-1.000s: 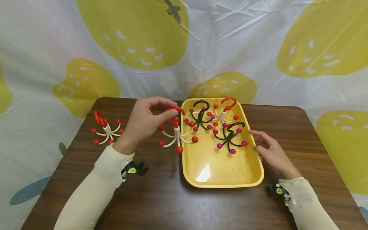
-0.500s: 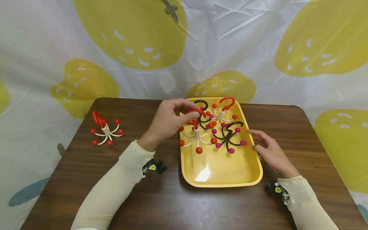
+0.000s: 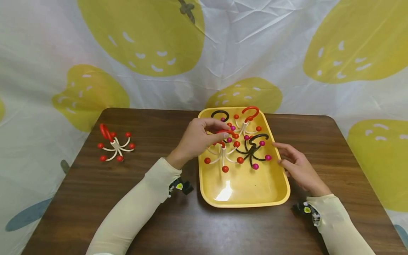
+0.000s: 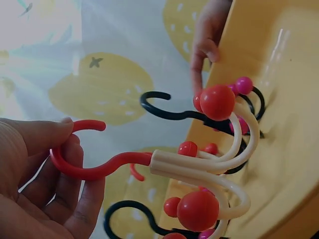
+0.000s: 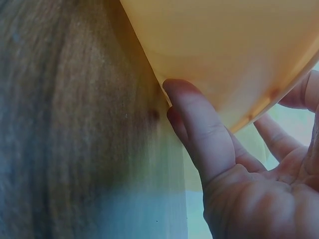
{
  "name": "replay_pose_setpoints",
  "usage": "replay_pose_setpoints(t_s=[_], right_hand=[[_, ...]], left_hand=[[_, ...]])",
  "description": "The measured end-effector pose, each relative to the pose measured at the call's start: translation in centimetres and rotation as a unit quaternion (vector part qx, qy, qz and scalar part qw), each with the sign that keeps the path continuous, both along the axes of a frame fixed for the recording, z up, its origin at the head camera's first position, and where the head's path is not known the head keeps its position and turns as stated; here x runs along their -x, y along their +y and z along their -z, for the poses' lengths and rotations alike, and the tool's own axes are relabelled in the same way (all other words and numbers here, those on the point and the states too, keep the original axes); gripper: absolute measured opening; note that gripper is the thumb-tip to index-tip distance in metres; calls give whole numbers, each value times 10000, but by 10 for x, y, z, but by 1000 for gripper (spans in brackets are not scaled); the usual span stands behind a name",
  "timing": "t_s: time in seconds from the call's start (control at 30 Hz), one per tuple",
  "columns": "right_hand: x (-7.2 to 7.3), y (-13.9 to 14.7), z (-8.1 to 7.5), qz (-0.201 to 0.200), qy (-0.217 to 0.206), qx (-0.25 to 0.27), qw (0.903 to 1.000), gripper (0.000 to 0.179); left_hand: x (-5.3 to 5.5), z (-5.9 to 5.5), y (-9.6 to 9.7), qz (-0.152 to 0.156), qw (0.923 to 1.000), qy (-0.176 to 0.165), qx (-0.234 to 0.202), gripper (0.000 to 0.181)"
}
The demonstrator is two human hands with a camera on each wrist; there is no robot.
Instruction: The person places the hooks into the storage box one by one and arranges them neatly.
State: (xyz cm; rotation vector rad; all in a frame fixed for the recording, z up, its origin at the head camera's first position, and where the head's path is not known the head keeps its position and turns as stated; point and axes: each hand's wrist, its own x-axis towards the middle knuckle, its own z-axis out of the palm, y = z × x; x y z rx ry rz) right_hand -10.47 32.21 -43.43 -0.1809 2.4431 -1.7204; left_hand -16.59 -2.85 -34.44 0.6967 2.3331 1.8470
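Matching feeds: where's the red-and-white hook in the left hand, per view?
Head: held hook, slightly right of and below centre.
Left wrist: held hook, across the middle, largest hook there.
Right wrist: not in it.
Shared landmark: yellow tray, in all three views.

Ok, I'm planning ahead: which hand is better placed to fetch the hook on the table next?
Likely the left hand, after releasing its held hook: it's nearer the table hook; the right hand touches the right side of the tray.
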Motion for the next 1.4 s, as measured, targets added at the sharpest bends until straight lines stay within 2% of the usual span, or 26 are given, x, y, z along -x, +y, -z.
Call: replay_pose_setpoints(t_s=[0.23, 0.47, 0.7, 1.17, 1.4], right_hand=[[0, -3, 0, 6, -25, 43, 10000, 55], [0, -4, 0, 57, -38, 29, 10000, 55], [-1, -4, 0, 69, -123, 24, 9999, 56], [-2, -3, -1, 127, -153, 14, 9998, 56], [-2, -3, -2, 124, -152, 42, 9998, 55]], left_hand=[[3, 14, 6, -2, 9997, -72, 251, 19], [5, 22, 7, 65, 9990, -132, 424, 14], [3, 27, 7, 56, 9981, -151, 599, 18], [0, 32, 4, 13, 9982, -272, 531, 18], [-1, 34, 4, 111, 9987, -274, 421, 23]])
